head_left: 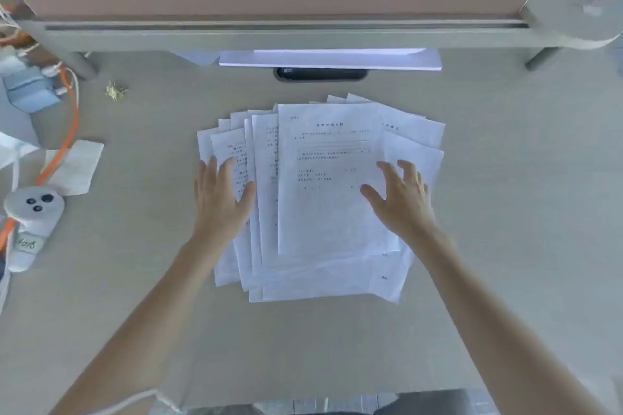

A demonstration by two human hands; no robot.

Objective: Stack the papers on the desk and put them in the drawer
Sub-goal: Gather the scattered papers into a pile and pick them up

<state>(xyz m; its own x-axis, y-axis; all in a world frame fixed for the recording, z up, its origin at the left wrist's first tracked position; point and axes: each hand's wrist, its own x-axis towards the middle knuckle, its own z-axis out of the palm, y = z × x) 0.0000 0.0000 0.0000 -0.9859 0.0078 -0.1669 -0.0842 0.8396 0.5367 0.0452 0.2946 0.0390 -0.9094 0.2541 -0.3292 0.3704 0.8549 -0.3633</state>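
Note:
Several white printed papers (323, 199) lie fanned out and overlapping in a loose pile at the middle of the beige desk (505, 212). My left hand (220, 199) rests flat on the pile's left sheets, fingers spread. On the right side of the pile my right hand (401, 199) lies with its fingers apart over the top sheet's right edge. Neither hand grips a sheet. No drawer is in view.
More white paper (330, 59) lies under the partition shelf (269, 27), above a dark cable slot (320, 74). At the left are a white controller (32, 212), an orange cable (69, 131), a white slip (76, 165), a blue-grey device (30, 91) and a small gold object (115, 91).

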